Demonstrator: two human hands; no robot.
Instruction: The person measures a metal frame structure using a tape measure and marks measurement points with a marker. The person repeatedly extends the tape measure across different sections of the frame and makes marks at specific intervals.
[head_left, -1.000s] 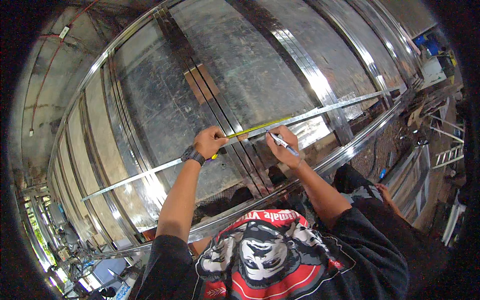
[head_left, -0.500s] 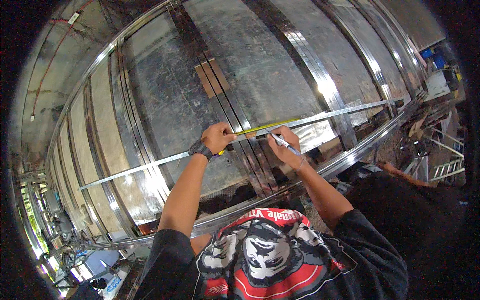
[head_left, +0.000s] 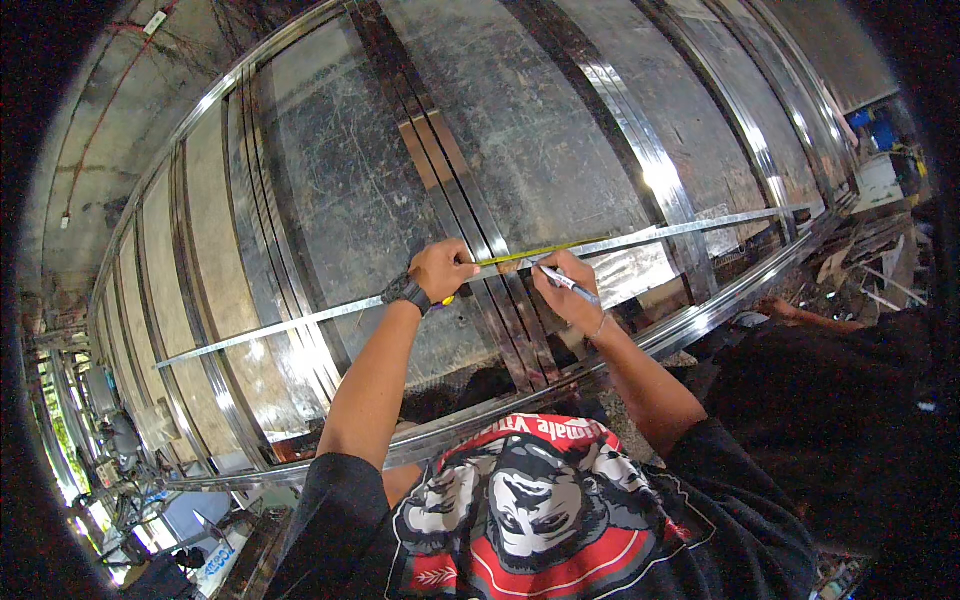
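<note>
A long thin metal strip (head_left: 270, 335) lies crosswise over the shiny metal channels (head_left: 480, 225) of a wide frame. My left hand (head_left: 440, 272), with a black watch on its wrist, is closed round a tape measure whose case is mostly hidden under the palm. Its yellow blade (head_left: 540, 250) runs out to the right along the strip. Just right of the paired channels, my right hand (head_left: 572, 300) grips a white-and-dark marker pen (head_left: 568, 282). The pen's tip end points at the strip, beside the blade; whether it touches cannot be made out.
Dark scratched sheets (head_left: 330, 150) show between the channels. A metal rail (head_left: 700, 316) edges the frame on my side. At the right, a person in dark clothing (head_left: 800, 400) reaches out an arm near scrap pieces (head_left: 880, 265). Clutter and a blue-grey box (head_left: 195, 515) stand lower left.
The view has shifted slightly. Both hands keep nearly the same place on the strip, still holding tape measure and marker pen. The person at the right has moved the arm a little.
</note>
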